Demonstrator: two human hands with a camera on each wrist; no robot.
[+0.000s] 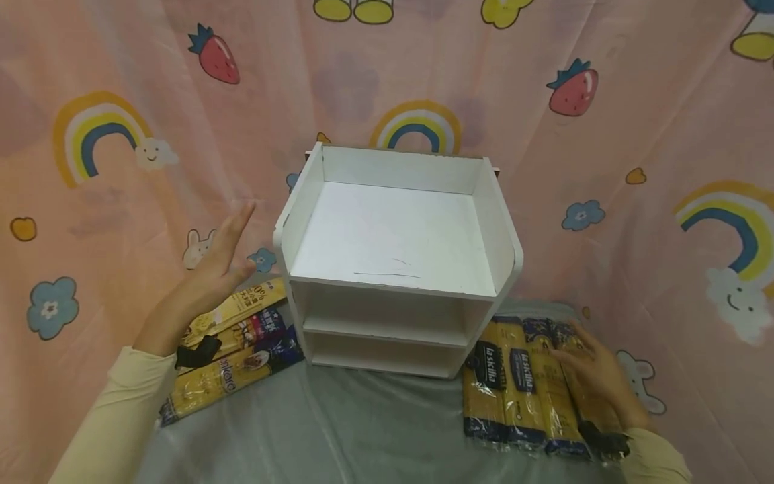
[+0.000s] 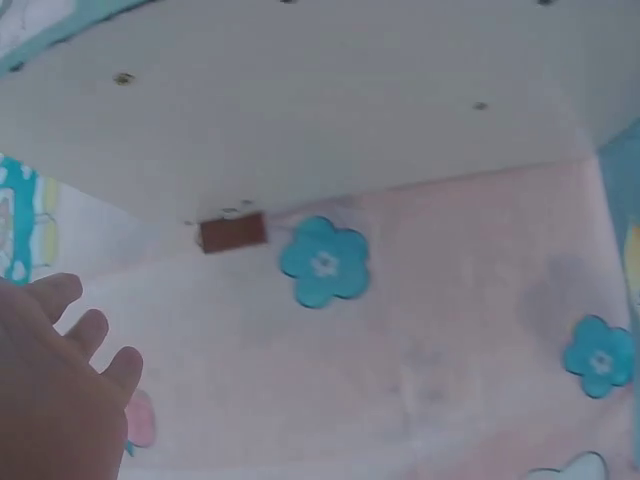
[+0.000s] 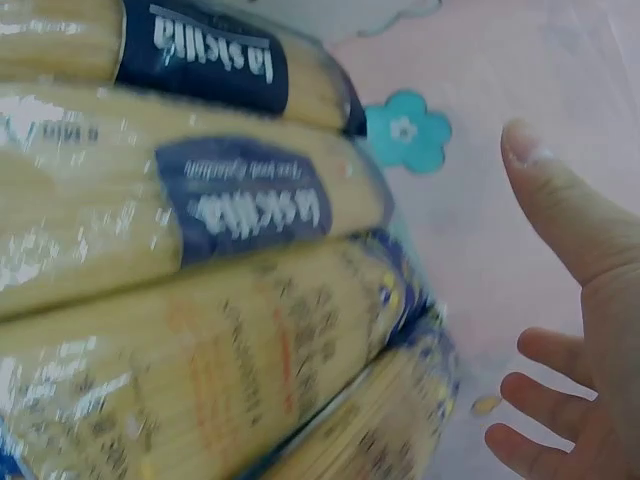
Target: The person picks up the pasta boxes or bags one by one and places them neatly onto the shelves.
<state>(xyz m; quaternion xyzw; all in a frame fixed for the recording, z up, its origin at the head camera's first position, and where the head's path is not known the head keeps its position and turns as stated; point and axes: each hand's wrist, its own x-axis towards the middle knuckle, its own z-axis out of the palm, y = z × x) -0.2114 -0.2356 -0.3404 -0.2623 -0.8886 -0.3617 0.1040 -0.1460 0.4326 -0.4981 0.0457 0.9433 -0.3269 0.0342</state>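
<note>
My left hand (image 1: 211, 272) is raised at the left of a white shelf unit (image 1: 387, 232), fingers straight and nothing held. Below it several packs of pasta lie fanned out, among them a yellow pack (image 1: 248, 302) and a blue-ended pack (image 1: 232, 376). In the left wrist view its fingers spread beside the shelf's side panel (image 2: 330, 110). My right hand (image 1: 598, 370) hovers over the packs of spaghetti at the right, with thumb and fingers apart and nothing gripped. Those packs lie side by side; a "la sicilia" pack (image 3: 250, 200) shows in the right wrist view.
The shelf unit has an upper tray and two lower compartments (image 1: 387, 312). It stands on a grey-green cloth (image 1: 363, 423), between the two groups of packs. A pink curtain (image 1: 399, 60) with rainbows and strawberries hangs close behind.
</note>
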